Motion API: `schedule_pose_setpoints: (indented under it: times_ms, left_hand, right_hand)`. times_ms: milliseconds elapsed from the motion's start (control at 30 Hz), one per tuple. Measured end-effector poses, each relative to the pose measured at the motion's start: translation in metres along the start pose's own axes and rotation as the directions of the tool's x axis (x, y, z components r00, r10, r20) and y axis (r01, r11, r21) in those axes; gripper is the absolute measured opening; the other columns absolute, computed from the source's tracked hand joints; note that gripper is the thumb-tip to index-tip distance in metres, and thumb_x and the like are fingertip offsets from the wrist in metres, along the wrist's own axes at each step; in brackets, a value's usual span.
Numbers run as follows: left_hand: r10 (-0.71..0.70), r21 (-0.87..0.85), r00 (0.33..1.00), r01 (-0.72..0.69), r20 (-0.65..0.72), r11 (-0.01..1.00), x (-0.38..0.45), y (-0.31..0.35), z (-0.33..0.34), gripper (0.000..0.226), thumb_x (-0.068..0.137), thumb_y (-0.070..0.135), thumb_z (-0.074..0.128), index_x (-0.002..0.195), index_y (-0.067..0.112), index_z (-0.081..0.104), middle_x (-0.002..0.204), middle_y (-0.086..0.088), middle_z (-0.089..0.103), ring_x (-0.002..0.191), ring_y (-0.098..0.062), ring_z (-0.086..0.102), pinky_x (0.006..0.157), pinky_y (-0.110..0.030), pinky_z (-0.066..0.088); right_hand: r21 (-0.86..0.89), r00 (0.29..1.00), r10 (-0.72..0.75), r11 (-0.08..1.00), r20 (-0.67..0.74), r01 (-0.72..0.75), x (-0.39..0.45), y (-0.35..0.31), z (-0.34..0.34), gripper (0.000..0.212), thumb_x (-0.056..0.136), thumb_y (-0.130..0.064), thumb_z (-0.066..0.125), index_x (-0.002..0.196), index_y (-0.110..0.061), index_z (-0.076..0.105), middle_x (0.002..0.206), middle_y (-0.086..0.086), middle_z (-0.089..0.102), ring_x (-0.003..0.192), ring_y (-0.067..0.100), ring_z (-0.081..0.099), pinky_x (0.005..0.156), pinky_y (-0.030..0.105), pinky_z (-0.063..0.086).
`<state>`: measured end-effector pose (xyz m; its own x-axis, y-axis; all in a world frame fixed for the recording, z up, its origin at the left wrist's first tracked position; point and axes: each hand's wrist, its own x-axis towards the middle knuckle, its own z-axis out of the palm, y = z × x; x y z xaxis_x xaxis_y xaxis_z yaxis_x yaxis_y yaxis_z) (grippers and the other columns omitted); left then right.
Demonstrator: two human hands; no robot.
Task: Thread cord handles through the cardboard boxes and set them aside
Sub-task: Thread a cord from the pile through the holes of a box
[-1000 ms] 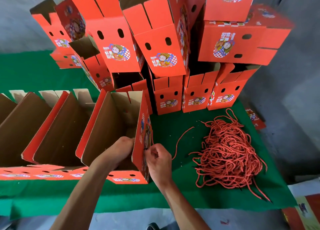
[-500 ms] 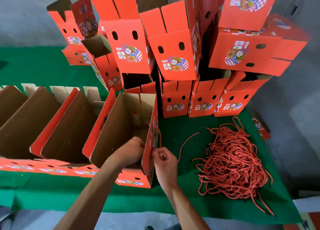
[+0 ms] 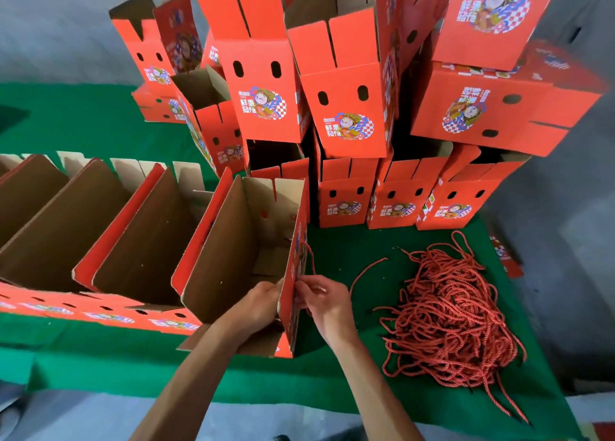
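2 hands work the box (image 3: 293,274) printed "GOOD": left grip (image 3: 263,302) hidden, right grip (image 3: 321,299) pinching cord (image 3: 311,257).

left hand (image 3: 263,302) fingertips behind box wall (image 3: 293,294), leftmost boxes (image 3: 20,187) cropped, perhaps more

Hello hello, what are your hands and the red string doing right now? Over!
Left hand inside the open box, at its side wall. Right hand outside, pinching the cord at that wall. Cord pile alongside; nothing in the way.

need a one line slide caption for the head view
Right hand pinches a red cord at the wall of an open box, left hand inside; cord pile alongside.
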<state>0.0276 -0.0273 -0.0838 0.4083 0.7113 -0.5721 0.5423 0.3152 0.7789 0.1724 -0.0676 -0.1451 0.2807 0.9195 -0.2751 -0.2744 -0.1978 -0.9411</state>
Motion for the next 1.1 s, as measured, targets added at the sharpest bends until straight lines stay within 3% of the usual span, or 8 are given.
schedule_pose_setpoints:
  times_ms: [167,233,300,433,567,700,900,1100]
  left_hand:
    - [0.156,-0.195,0.987,-0.161,-0.039,0.967,-0.018,0.002,0.009,0.074,0.092,0.083,0.027,0.112,0.031,0.076,0.115,0.0,0.077,0.107,-0.017,0.073,0.093,-0.026,0.058]
    - [0.254,-0.258,0.967,-0.253,-0.031,0.933,-0.025,0.001,0.012,0.079,0.083,0.088,0.044,0.125,0.025,0.069,0.118,-0.002,0.076,0.109,-0.02,0.073,0.09,-0.024,0.058]
    - [0.289,-0.276,0.956,-0.289,-0.044,0.917,-0.027,-0.002,0.012,0.085,0.077,0.083,0.059,0.132,0.019,0.06,0.121,-0.005,0.074,0.11,-0.025,0.072,0.097,-0.034,0.058]
    - [0.219,-0.389,0.965,-0.258,-0.143,0.884,-0.029,-0.008,0.003,0.072,0.077,0.072,0.062,0.122,0.016,0.067,0.115,-0.011,0.075,0.107,-0.034,0.072,0.104,-0.059,0.051]
    - [0.192,-0.408,0.962,-0.257,-0.196,0.876,-0.026,-0.018,0.002,0.084,0.071,0.081,0.063,0.123,0.016,0.064,0.114,-0.009,0.076,0.105,-0.033,0.073,0.102,-0.061,0.051]
    - [0.183,-0.439,0.97,-0.238,-0.162,0.866,-0.025,-0.021,0.0,0.096,0.064,0.088,0.065,0.128,0.017,0.061,0.119,-0.008,0.074,0.108,-0.031,0.072,0.104,-0.06,0.05]
    - [0.205,-0.412,0.969,-0.244,-0.137,0.878,-0.028,-0.022,-0.001,0.088,0.073,0.086,0.061,0.128,0.018,0.062,0.119,-0.011,0.074,0.108,-0.033,0.072,0.104,-0.06,0.05]
    - [0.197,-0.388,0.976,-0.22,-0.097,0.895,-0.026,-0.024,-0.002,0.077,0.081,0.086,0.053,0.129,0.026,0.065,0.123,-0.008,0.073,0.112,-0.031,0.071,0.103,-0.055,0.052]
  right_hand:
    - [0.039,0.999,0.032,0.999,-0.022,-0.031,0.002,-0.002,-0.002,0.014,0.093,0.002,0.07,0.093,0.015,0.069,0.082,0.026,0.073,0.062,0.031,0.071,0.061,0.038,0.062]
    - [0.103,0.997,0.059,0.993,-0.056,-0.053,-0.001,0.001,-0.006,0.017,0.091,0.0,0.073,0.092,0.016,0.069,0.077,0.024,0.073,0.056,0.025,0.069,0.053,0.028,0.057]
    - [0.137,0.994,0.086,0.988,-0.073,-0.076,-0.003,0.005,-0.007,0.018,0.09,-0.002,0.076,0.091,0.015,0.07,0.074,0.022,0.073,0.054,0.022,0.068,0.05,0.025,0.055]
    - [0.171,0.997,0.081,0.982,0.011,-0.082,-0.005,0.011,-0.012,0.007,0.092,0.0,0.072,0.094,0.007,0.074,0.083,0.025,0.074,0.067,0.026,0.073,0.066,0.03,0.062]
    - [0.148,0.989,0.108,0.981,0.1,-0.122,-0.008,0.014,-0.023,0.013,0.093,0.006,0.067,0.105,0.007,0.072,0.094,0.027,0.076,0.083,0.034,0.076,0.08,0.037,0.064]
    - [0.031,0.992,0.087,0.995,0.092,-0.09,-0.01,0.011,-0.023,0.011,0.095,0.005,0.067,0.103,0.008,0.072,0.089,0.025,0.076,0.077,0.031,0.076,0.073,0.034,0.064]
    - [-0.087,0.998,0.015,0.996,0.064,-0.009,-0.008,0.006,-0.02,0.009,0.097,-0.004,0.068,0.099,0.003,0.074,0.083,0.016,0.077,0.072,0.028,0.074,0.071,0.035,0.063]
    - [-0.172,0.997,-0.024,0.984,0.077,0.037,-0.005,0.011,-0.018,0.01,0.099,-0.009,0.067,0.095,-0.003,0.075,0.075,0.011,0.076,0.063,0.017,0.069,0.061,0.023,0.056]
